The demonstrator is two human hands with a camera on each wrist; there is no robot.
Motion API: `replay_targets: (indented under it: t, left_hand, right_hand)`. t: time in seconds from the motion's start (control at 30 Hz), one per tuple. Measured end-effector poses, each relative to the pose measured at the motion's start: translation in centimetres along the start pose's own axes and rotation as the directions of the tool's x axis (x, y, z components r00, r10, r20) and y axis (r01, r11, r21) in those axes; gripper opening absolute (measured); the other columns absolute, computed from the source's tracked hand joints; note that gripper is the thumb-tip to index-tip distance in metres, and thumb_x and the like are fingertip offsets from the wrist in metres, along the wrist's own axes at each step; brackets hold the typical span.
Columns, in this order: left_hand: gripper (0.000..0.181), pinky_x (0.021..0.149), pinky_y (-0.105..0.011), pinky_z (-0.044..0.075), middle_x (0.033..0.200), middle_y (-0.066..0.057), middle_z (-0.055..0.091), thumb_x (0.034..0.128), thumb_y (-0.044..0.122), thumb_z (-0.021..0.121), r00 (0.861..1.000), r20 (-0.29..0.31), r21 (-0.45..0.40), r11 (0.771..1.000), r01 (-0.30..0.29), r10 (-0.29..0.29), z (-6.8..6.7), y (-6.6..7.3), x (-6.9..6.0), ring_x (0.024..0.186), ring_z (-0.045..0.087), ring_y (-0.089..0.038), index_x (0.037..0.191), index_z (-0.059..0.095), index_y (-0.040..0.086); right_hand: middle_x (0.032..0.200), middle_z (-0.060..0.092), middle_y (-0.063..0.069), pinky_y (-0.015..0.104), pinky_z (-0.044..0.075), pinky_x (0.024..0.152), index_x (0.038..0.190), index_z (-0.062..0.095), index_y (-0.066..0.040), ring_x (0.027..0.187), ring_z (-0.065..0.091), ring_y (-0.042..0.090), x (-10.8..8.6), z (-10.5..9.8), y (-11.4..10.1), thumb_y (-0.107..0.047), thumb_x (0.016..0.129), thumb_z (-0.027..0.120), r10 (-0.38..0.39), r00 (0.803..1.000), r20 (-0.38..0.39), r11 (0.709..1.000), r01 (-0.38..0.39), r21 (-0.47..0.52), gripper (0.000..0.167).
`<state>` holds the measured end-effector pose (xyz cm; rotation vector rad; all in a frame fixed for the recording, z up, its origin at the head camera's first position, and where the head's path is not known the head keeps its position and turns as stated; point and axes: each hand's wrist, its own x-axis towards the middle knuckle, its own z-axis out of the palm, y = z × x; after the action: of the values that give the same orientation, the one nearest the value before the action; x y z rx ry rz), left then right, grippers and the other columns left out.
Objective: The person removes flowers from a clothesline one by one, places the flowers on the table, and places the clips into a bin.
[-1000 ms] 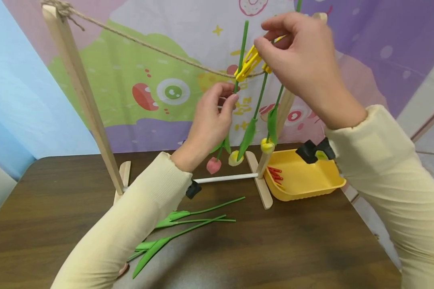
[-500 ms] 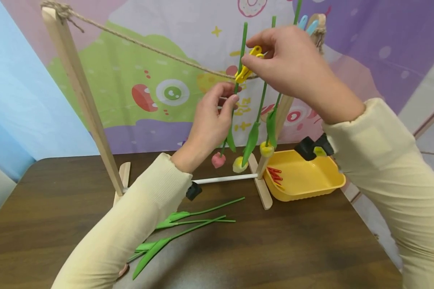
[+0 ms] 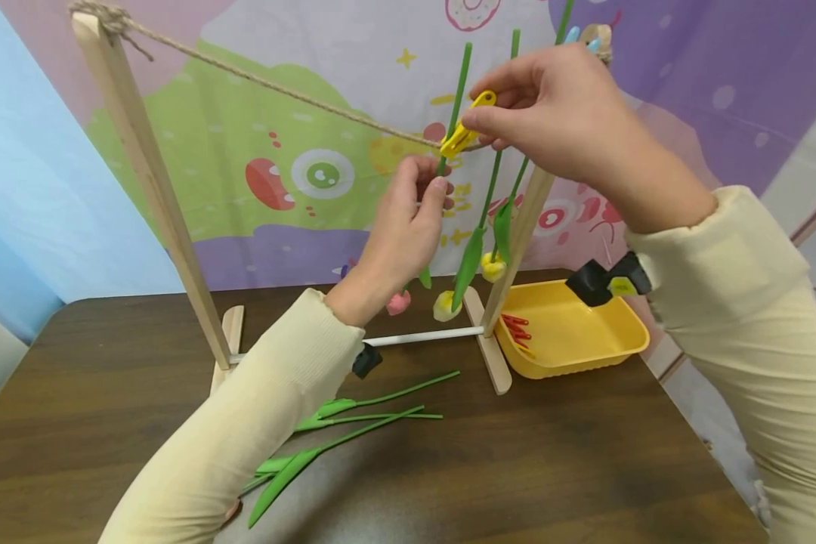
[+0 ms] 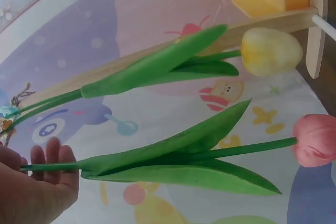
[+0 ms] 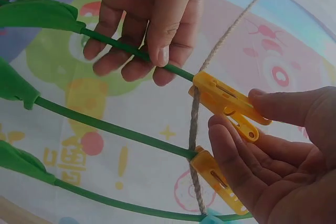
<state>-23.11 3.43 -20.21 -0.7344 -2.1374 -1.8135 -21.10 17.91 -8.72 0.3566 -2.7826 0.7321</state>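
Observation:
In the head view my left hand (image 3: 411,219) pinches the green stem (image 3: 460,83) of an upside-down artificial tulip just below the rope. Its pink bloom (image 4: 317,140) and long leaves hang down in the left wrist view. A yellow clothespin (image 5: 226,93) sits on the rope (image 5: 195,119) where this stem crosses it. My right hand (image 3: 557,121) has its thumb and fingers at the clothespin's handles. Beside it, a second yellow clothespin (image 5: 218,179) clips another tulip stem (image 5: 115,127). That stem's pale yellow bloom (image 3: 447,306) hangs lower; another yellow bloom (image 3: 493,267) is to its right.
The rope hangs between two wooden posts (image 3: 153,189), joined low down by a white rod (image 3: 425,337). Several more stems with leaves (image 3: 381,415) lie on the dark table (image 3: 551,461). At right stands a yellow tray (image 3: 585,332) holding red clothespins (image 3: 515,330).
My right hand has come slightly lower at the yellow clothespin, so light-blue clothespins by the right post show. The pink bloom has swayed a little; my left hand stays on its stem.

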Motion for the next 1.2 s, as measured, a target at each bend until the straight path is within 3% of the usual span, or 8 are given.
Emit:
replay_targets:
  t: [0.37, 0.6, 0.77, 0.93, 1.07, 1.2]
  left_hand:
    - [0.028, 0.066, -0.025, 0.033, 0.082, -0.002, 0.038, 0.1029, 0.019, 0.029, 0.998, 0.039, 0.050, 0.997, -0.057, 0.055, -0.30, -0.05, -0.15, 0.071, 0.038, -0.016, 0.113, 0.048, 0.002]
    - [0.031, 0.065, -0.025, 0.033, 0.082, -0.004, 0.039, 0.1034, 0.022, 0.027, 0.996, 0.031, 0.053, 0.995, -0.084, 0.082, -0.19, -0.03, 0.11, 0.068, 0.036, -0.017, 0.112, 0.049, 0.002]
    - [0.029, 0.061, -0.024, 0.036, 0.084, -0.003, 0.044, 0.1031, 0.021, 0.029, 0.998, 0.007, 0.042, 0.997, -0.069, 0.069, -0.15, 0.15, 0.32, 0.067, 0.040, -0.016, 0.107, 0.051, 0.003]
    - [0.028, 0.061, -0.025, 0.034, 0.078, -0.002, 0.040, 0.1029, 0.021, 0.030, 0.999, 0.000, 0.096, 0.994, -0.046, 0.046, -0.28, 0.28, 0.33, 0.065, 0.037, -0.016, 0.105, 0.051, 0.004]
    - [0.028, 0.061, -0.025, 0.033, 0.073, -0.001, 0.035, 0.1030, 0.022, 0.029, 1.000, 0.007, 0.144, 0.989, -0.022, 0.022, -0.57, 0.29, 0.25, 0.063, 0.035, -0.015, 0.106, 0.050, 0.005]
    - [0.027, 0.062, -0.025, 0.032, 0.073, -0.002, 0.034, 0.1031, 0.021, 0.029, 1.000, 0.012, 0.167, 0.986, -0.021, 0.020, -0.96, 0.20, 0.05, 0.064, 0.035, -0.016, 0.106, 0.049, 0.005]
  right_hand:
    - [0.089, 0.070, -0.003, 0.022, 0.046, 0.068, 0.115, 0.065, -0.015, 0.078, 0.065, 0.006, -0.09, 0.03, -0.14, -0.044, 0.086, 0.062, 0.017, 1.000, -0.014, 0.999, -0.017, 0.030, 0.041]
    - [0.082, 0.070, -0.007, 0.021, 0.048, 0.066, 0.109, 0.067, -0.013, 0.074, 0.066, 0.006, -0.22, -0.13, 0.01, -0.041, 0.085, 0.065, 0.000, 0.999, -0.048, 0.997, 0.004, 0.082, 0.037]
    - [0.076, 0.068, -0.013, 0.019, 0.048, 0.066, 0.105, 0.068, -0.011, 0.072, 0.066, 0.005, -0.23, -0.27, 0.07, -0.039, 0.084, 0.067, -0.016, 0.998, -0.063, 0.994, 0.023, 0.107, 0.035]
    - [0.073, 0.067, -0.016, 0.018, 0.047, 0.066, 0.104, 0.069, -0.011, 0.069, 0.066, 0.002, -0.27, -0.16, 0.27, -0.037, 0.084, 0.067, -0.032, 0.993, -0.114, 0.990, 0.047, 0.132, 0.033]
    - [0.068, 0.065, -0.020, 0.013, 0.049, 0.066, 0.100, 0.071, -0.006, 0.065, 0.066, 0.002, -0.16, -0.13, 0.41, -0.030, 0.083, 0.070, -0.049, 0.975, -0.215, 0.970, 0.098, 0.223, 0.029]
    - [0.069, 0.068, -0.012, 0.015, 0.052, 0.066, 0.095, 0.071, -0.001, 0.065, 0.067, 0.008, -0.08, -0.13, 0.46, -0.024, 0.080, 0.073, -0.043, 0.958, -0.284, 0.914, 0.153, 0.377, 0.027]
